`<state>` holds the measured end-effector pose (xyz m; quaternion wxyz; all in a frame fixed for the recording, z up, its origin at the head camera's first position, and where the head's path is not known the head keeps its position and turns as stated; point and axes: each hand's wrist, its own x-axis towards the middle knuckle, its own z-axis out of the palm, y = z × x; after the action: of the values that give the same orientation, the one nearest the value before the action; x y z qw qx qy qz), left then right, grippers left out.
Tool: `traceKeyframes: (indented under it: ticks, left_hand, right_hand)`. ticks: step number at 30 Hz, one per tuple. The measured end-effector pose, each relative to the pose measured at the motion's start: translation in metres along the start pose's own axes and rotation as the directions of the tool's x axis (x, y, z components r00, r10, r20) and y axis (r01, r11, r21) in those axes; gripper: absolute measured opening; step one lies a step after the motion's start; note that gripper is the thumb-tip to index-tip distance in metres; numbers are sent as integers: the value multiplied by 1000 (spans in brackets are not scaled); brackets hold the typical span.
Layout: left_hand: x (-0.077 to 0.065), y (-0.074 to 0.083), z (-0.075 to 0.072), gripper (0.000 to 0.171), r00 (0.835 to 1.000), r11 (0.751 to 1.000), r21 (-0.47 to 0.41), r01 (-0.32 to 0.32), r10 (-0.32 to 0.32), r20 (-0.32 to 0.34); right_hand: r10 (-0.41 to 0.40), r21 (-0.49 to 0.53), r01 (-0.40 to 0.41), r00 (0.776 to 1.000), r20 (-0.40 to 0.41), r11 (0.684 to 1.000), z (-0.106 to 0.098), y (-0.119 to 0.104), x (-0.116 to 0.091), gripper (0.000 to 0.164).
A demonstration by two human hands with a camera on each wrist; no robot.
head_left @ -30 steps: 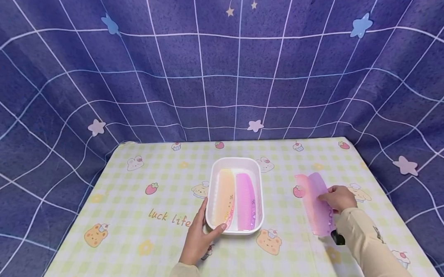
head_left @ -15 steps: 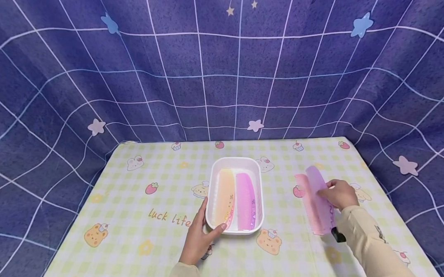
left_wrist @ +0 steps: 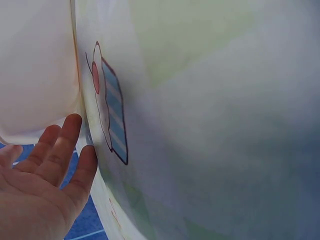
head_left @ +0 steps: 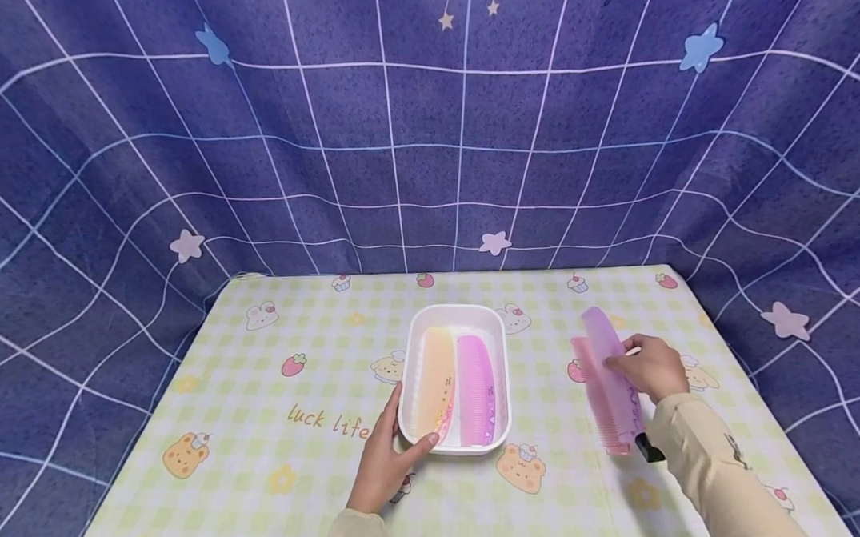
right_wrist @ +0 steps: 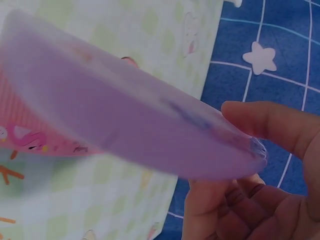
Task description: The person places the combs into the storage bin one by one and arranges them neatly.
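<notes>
Between thumb and fingers my right hand (head_left: 652,368) pinches a translucent lilac comb (head_left: 601,340), its far end tilted up and to the left. In the right wrist view, the lilac comb (right_wrist: 100,107) has the thumb on its upper face and curled fingers underneath. A pink comb (head_left: 589,388) lies on the table, partly covered by the lilac one. My left hand (head_left: 389,463) rests against the near left corner of a white tray (head_left: 460,308), thumb at the rim and fairly straight fingers along the side. Inside lie a peach comb (head_left: 436,373) and a magenta comb (head_left: 474,386) side by side.
A green-checked tablecloth (head_left: 252,389) with cartoon prints covers the table. Behind and around it hangs a blue curtain (head_left: 420,172) with white grid lines and stars. A small black object (head_left: 650,448) shows by the right cuff.
My right hand has raised the lilac comb and moved it slightly left and away, uncovering more of the pink comb, which stays put. The left hand and the tray have not moved.
</notes>
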<state>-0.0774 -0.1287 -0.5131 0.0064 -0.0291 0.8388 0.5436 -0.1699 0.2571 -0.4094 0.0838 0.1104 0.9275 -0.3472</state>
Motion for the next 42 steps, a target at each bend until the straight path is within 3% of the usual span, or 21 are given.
traceKeyframes:
  ticks: [8,23,42]
  left_hand:
    - [0,-1,-1,103,1000,1000,-8,3,-3,2]
    - [1,0,0,102,1000,1000,1,7,-7,-3]
    - [-1,3,-1,101,1000,1000,10,17,-17,9]
  right_hand:
    - [-12,52,13,1000,-6,999,1,-13,-4,34]
    - [-116,68,118,993,-36,991,4,-41,-14,31]
    - [-159,117,162,987,-29,980,23,-77,-19,30]
